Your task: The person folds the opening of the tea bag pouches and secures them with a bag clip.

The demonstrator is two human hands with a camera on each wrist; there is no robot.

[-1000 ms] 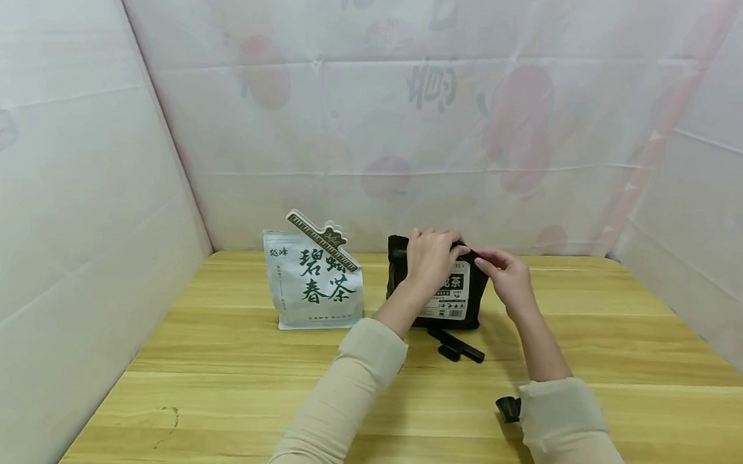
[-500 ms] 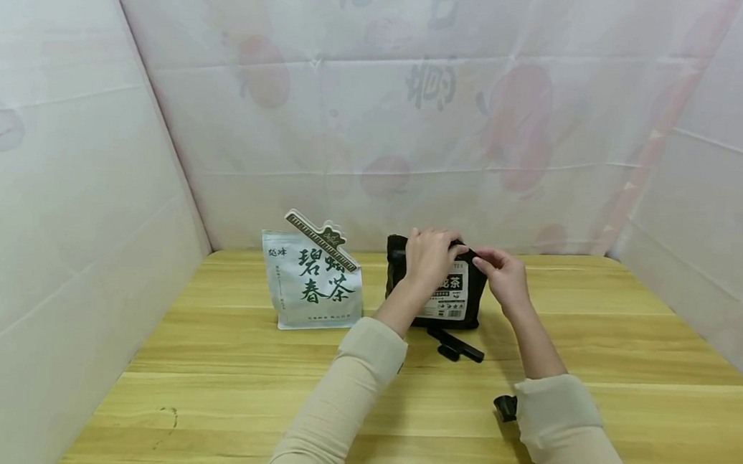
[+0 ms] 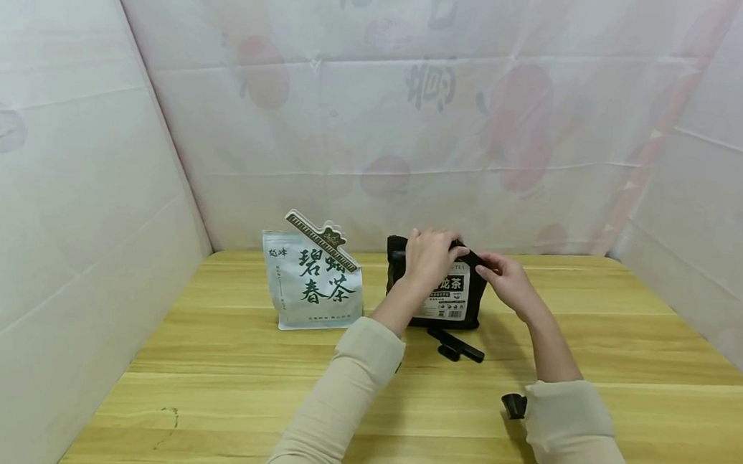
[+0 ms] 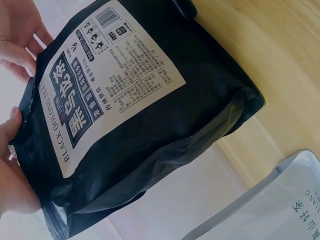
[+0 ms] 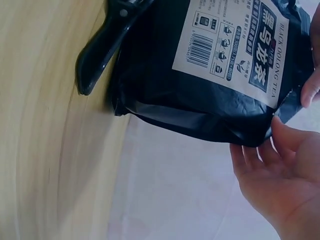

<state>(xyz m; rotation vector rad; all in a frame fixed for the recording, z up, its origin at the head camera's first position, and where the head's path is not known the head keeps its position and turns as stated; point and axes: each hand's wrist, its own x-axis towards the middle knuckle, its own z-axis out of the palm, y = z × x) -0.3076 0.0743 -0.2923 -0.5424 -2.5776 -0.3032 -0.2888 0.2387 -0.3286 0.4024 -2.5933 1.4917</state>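
A black bag of oolong tea (image 3: 450,309) with a pale label stands upright on the wooden table. My left hand (image 3: 428,257) pinches its top edge near the middle, the thumb on the label side in the left wrist view. At the top right corner, my right hand (image 3: 506,279) holds the bag's edge between thumb and fingers, as the right wrist view also shows. A long black clip (image 3: 456,345) lies on the table just in front of the bag. The far side of the bag is hidden.
To the left stands a pale tea bag (image 3: 315,293) with green characters. A cream-and-dark long clip (image 3: 322,240) sits aslant on its top right corner. Printed cloth (image 3: 378,132) walls in the back and sides of the table (image 3: 237,395).
My right hand has shifted slightly right and down along the black bag's top right corner, its wrist turning outward. My left hand stays nearly still on the top edge.
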